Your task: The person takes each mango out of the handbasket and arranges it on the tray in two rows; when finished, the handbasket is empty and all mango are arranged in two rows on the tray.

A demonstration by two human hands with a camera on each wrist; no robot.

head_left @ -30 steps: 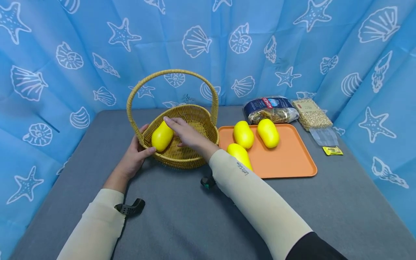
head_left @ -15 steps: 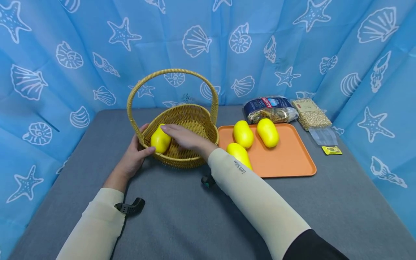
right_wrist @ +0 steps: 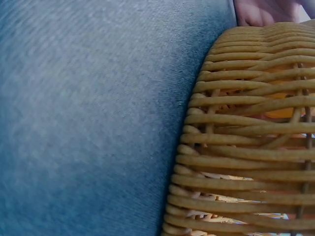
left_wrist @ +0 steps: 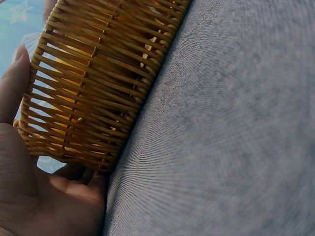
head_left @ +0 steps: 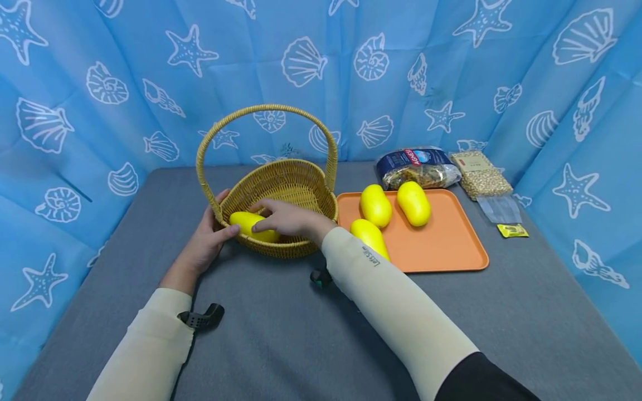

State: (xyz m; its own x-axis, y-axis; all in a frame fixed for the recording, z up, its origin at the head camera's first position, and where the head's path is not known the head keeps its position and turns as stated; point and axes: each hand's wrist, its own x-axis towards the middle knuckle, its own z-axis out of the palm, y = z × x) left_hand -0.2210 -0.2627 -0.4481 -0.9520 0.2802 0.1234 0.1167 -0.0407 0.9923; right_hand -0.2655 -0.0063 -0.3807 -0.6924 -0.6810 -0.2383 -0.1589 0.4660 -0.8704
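Observation:
In the head view a yellow mango (head_left: 244, 221) lies sideways inside the woven basket (head_left: 296, 249), by its front left wall. My right hand (head_left: 291, 218) reaches over the rim and holds this mango, thumb on the near side and fingers on the far side; the fingertips are partly hidden. My left hand (head_left: 203, 245) grips the basket's left end, its thumb on the rim. The left wrist view shows this left hand (left_wrist: 54, 196) against the wicker. Three more mangoes, a left one (head_left: 376, 206), a right one (head_left: 413, 204) and a front one (head_left: 368, 234), lie on the orange tray (head_left: 441, 245).
The basket's tall handle (head_left: 268, 107) arches above the hands. Behind the tray lies a blue pasta bag (head_left: 417, 167), with a bag of pale grains (head_left: 481, 175) beside it and a small yellow packet (head_left: 512, 230) in front. A blue curtain (head_left: 341, 72) hangs behind the grey table (head_left: 281, 334).
The mango in the basket has turned from standing lengthwise to lying sideways and lower. My right hand has come down with it, fingers now curled round it. The left hand has stayed put.

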